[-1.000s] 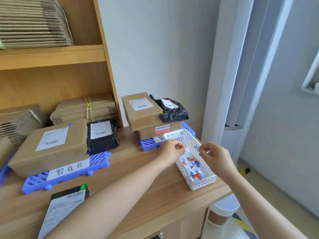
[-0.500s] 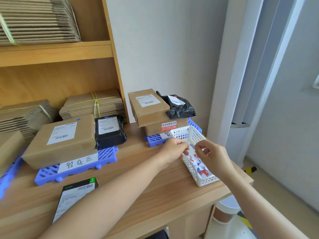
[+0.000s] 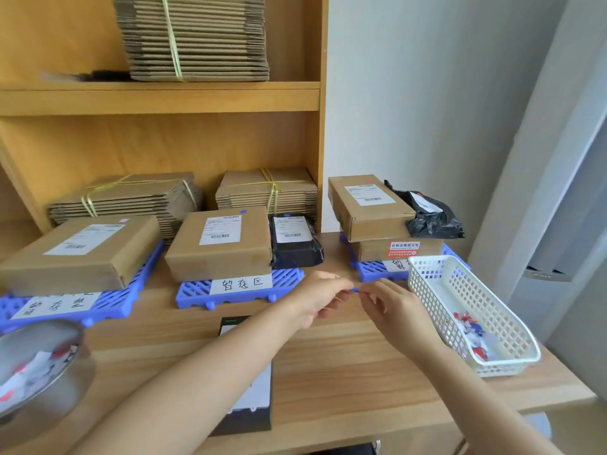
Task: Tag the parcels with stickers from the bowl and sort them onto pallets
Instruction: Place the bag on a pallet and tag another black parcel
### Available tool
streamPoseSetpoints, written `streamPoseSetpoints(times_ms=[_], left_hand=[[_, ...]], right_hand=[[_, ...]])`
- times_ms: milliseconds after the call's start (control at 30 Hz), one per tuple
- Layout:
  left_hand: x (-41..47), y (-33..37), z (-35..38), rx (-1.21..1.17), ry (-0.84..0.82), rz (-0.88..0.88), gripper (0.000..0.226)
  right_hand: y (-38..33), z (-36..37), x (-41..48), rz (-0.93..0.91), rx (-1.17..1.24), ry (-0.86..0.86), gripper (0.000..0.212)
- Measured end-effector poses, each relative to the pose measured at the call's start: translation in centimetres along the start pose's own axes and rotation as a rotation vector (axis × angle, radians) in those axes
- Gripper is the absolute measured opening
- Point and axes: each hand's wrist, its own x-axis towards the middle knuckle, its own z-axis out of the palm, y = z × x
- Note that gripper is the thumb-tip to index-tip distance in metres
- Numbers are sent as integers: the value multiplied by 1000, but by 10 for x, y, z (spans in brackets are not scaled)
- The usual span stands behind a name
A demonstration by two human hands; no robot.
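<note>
- The left hand (image 3: 320, 297) and the right hand (image 3: 394, 307) are meeting above the wooden desk (image 3: 345, 372), each pinching one end of a small blue sticker (image 3: 355, 290).
- A white basket (image 3: 427, 300) holding red, white and blue scraps is sitting just right of the right hand.
- A metal bowl (image 3: 70, 385) of stickers is sitting at the desk's left edge.
- A dark parcel (image 3: 254, 418) is lying under the left forearm.

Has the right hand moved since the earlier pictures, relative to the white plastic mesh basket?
Yes. The right hand was above the white plastic mesh basket; now it lies left of it, pinching a small blue sticker.
</note>
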Motion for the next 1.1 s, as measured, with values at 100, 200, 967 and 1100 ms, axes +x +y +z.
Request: streamPoseSetpoints(times_ms=[100, 200, 967, 1100], left_hand=[[-11, -15, -35, 73, 101, 78, 13], [-22, -32, -71, 81, 166, 123, 15], [-48, -145, -175, 816, 376, 252, 49], [-49, -155, -172, 876, 328, 250, 75]], right_hand=[[-24, 24, 9, 10, 76, -24, 9], [-60, 41, 20, 241, 305, -79, 10], [-121, 140, 59, 840, 463, -671, 16], [-119, 143, 61, 864, 443, -731, 18]])
